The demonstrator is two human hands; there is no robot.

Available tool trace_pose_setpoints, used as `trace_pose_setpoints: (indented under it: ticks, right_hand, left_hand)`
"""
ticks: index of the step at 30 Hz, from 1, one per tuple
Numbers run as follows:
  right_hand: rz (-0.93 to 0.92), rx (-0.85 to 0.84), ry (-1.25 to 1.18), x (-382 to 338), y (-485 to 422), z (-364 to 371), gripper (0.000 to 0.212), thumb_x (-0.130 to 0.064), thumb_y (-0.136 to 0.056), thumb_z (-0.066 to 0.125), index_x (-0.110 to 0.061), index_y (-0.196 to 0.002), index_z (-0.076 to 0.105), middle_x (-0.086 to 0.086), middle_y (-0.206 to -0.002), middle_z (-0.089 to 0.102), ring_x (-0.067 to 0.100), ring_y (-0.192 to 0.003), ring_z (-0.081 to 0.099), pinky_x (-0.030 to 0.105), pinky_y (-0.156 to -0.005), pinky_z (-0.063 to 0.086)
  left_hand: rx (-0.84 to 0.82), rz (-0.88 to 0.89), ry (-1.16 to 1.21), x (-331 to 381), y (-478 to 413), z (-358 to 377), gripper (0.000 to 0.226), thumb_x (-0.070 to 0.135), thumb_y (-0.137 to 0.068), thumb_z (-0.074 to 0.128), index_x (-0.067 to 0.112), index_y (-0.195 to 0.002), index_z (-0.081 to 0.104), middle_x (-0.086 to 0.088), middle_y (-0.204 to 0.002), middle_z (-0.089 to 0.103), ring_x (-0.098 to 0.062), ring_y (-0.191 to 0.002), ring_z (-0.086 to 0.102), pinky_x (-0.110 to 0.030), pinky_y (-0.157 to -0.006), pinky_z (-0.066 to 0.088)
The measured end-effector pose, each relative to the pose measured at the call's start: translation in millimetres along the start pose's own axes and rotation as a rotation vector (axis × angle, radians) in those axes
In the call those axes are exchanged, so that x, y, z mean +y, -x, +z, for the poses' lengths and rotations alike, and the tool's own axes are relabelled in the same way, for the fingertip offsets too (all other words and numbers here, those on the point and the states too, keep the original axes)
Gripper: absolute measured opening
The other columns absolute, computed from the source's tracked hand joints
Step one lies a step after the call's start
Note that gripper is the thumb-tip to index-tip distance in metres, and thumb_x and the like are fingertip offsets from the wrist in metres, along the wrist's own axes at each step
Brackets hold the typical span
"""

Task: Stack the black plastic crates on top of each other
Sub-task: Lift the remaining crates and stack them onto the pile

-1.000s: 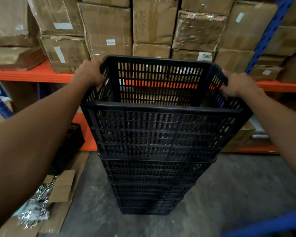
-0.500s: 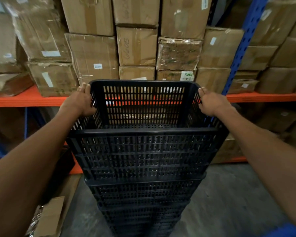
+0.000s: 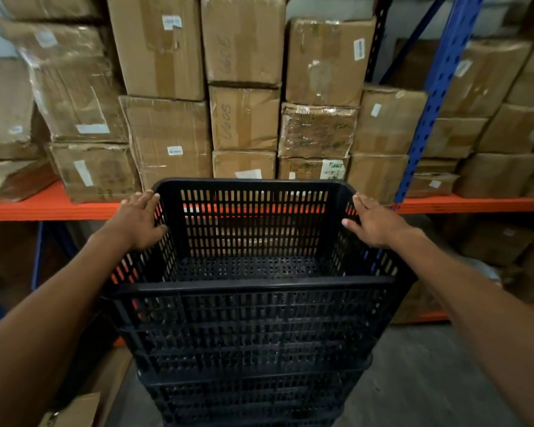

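Observation:
A black slotted plastic crate (image 3: 253, 318) sits on top of a stack of several like crates (image 3: 247, 396) in front of me. Its inside holds nothing. My left hand (image 3: 139, 220) lies flat against the outside of the crate's left rim, fingers stretched and apart. On the right rim my right hand (image 3: 373, 221) rests the same way, palm to the wall, fingers straight. Neither hand curls around the rim. The bottom of the stack is cut off by the lower edge of the view.
Behind the stack runs an orange shelf beam (image 3: 43, 204) loaded with taped cardboard boxes (image 3: 167, 134). A blue rack upright (image 3: 429, 118) stands at the right. Flattened cardboard (image 3: 74, 408) lies on the floor at the left, grey concrete floor (image 3: 413, 380) at the right.
Both hands have let go of the top crate's rim and opened flat against its sides. The crate has settled lower onto the stack, and my view has tilted up.

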State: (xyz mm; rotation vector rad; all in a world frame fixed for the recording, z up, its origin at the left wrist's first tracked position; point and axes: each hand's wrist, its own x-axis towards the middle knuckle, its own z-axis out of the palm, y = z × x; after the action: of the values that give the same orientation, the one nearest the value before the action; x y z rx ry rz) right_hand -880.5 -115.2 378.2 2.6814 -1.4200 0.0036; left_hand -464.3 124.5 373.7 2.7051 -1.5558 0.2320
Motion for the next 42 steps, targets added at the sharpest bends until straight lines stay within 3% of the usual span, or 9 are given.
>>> trace_pose_setpoints:
  ticks: [6,10,14,23,29,32,34,37,42]
  right_hand:
    - [0.031,-0.038,0.142,-14,16,-18,0.088,-0.064,-0.095,0.029,-0.006,-0.156,0.004,0.009,-0.165,0.003,0.028,-0.151,0.009,0.042,-0.12,0.022]
    - [0.1,-0.078,0.179,-40,18,-24,0.089,-0.066,-0.094,0.023,-0.007,-0.156,0.0,0.013,-0.164,0.0,0.032,-0.152,-0.004,0.048,-0.122,0.008]
    - [-0.028,-0.067,0.034,-97,-10,-56,0.082,-0.058,-0.099,0.022,-0.003,-0.155,-0.001,0.014,-0.164,-0.006,0.03,-0.152,-0.008,0.046,-0.123,0.003]
    - [-0.432,0.096,-0.11,-369,-90,-166,0.07,-0.043,-0.104,0.023,0.002,-0.154,0.006,0.016,-0.164,0.002,0.031,-0.152,0.0,0.042,-0.123,0.008]
    - [-0.597,0.092,-0.12,-572,-105,-189,0.061,-0.04,-0.105,0.023,0.001,-0.15,0.028,0.019,-0.16,0.022,0.033,-0.148,0.023,0.039,-0.12,0.023]
    - [-0.615,0.036,-0.149,-673,-122,-162,0.062,-0.043,-0.102,0.025,-0.002,-0.148,0.035,0.019,-0.158,0.028,0.034,-0.145,0.03,0.041,-0.117,0.028]
    - [-0.631,-0.045,-0.177,-736,-133,-123,0.061,-0.041,-0.102,0.026,-0.001,-0.148,0.031,0.021,-0.158,0.027,0.035,-0.145,0.029,0.043,-0.116,0.028]
    - [-0.651,-0.219,-0.209,-813,-143,-46,0.062,-0.04,-0.102,0.026,-0.002,-0.15,0.025,0.018,-0.16,0.022,0.033,-0.148,0.021,0.047,-0.119,0.023]
    - [-0.668,-0.48,-0.163,-900,-164,92,0.062,-0.035,-0.105,0.023,0.001,-0.153,0.012,0.015,-0.163,0.01,0.03,-0.152,0.007,0.041,-0.122,0.013]
  left_hand:
    - [-0.018,0.017,0.179,6,18,-16,0.085,0.039,-0.092,0.055,0.002,-0.155,0.011,-0.018,-0.163,0.008,-0.031,-0.152,0.011,-0.037,-0.124,0.013]
    - [-0.015,0.002,0.383,7,26,-34,0.069,0.034,-0.095,0.053,0.004,-0.151,0.027,-0.021,-0.155,0.032,-0.033,-0.143,0.035,-0.036,-0.117,0.028]
    - [-0.023,-0.012,0.413,-22,28,-58,0.054,0.035,-0.098,0.048,0.012,-0.146,0.042,-0.019,-0.148,0.045,-0.033,-0.138,0.043,-0.036,-0.11,0.035]
    - [-0.021,-0.311,0.284,-211,55,-56,0.053,0.03,-0.091,0.059,0.008,-0.138,0.052,-0.02,-0.143,0.051,-0.033,-0.134,0.048,-0.033,-0.106,0.037]
    - [-0.05,-0.413,0.289,-349,65,0,0.045,0.022,-0.092,0.055,0.003,-0.132,0.057,-0.021,-0.138,0.056,-0.034,-0.127,0.053,-0.035,-0.101,0.041]
    - [-0.109,-0.495,0.335,-418,66,39,0.038,0.027,-0.093,0.054,0.003,-0.121,0.064,-0.022,-0.129,0.062,-0.035,-0.119,0.058,-0.036,-0.094,0.045]
    - [-0.127,-0.552,0.373,-460,66,71,0.043,0.029,-0.093,0.054,0.006,-0.128,0.06,-0.021,-0.133,0.059,-0.034,-0.123,0.056,-0.036,-0.098,0.043]
    - [-0.179,-0.6,0.444,-510,70,125,0.046,0.032,-0.094,0.049,0.007,-0.132,0.056,-0.021,-0.134,0.058,-0.036,-0.122,0.056,-0.038,-0.097,0.044]
    - [-0.249,-0.793,0.653,-570,78,236,0.042,0.028,-0.092,0.053,0.006,-0.128,0.058,-0.022,-0.129,0.061,-0.037,-0.12,0.057,-0.035,-0.095,0.044]
